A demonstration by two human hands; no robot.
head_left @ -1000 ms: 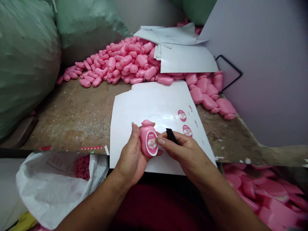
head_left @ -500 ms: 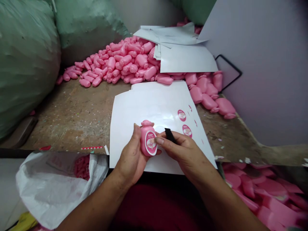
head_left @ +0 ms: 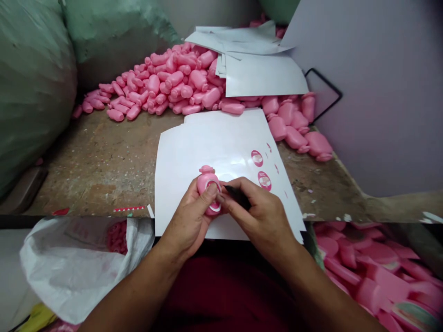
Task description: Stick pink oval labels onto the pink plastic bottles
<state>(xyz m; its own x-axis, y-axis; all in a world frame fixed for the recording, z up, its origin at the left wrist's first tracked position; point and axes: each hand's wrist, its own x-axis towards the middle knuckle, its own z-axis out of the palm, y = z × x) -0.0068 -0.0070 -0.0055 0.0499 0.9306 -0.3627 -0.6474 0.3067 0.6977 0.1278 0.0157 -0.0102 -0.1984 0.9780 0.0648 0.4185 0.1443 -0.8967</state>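
My left hand is wrapped around a small pink plastic bottle with a flared top, held upright over the white sheets. The left thumb lies across the oval pink-and-white label on the bottle's front and hides much of it. Against the bottle's right side are the pinched fingertips of my right hand. A small dark strip-like thing sticks out between that hand's fingers; its exact kind is unclear. Below both hands lies a stack of white label sheets, with a few oval stickers on its right part.
A heap of pink bottles covers the back of the worn wooden table. More white sheets rest on it. Large green sacks stand left. A white bag hangs below the front edge; pink pieces lie lower right.
The left thumb has moved over the label, which showed fully before. My right fingers have shifted in against the bottle's side, and the dark strip now tilts toward the bottle. The view has shifted slightly.
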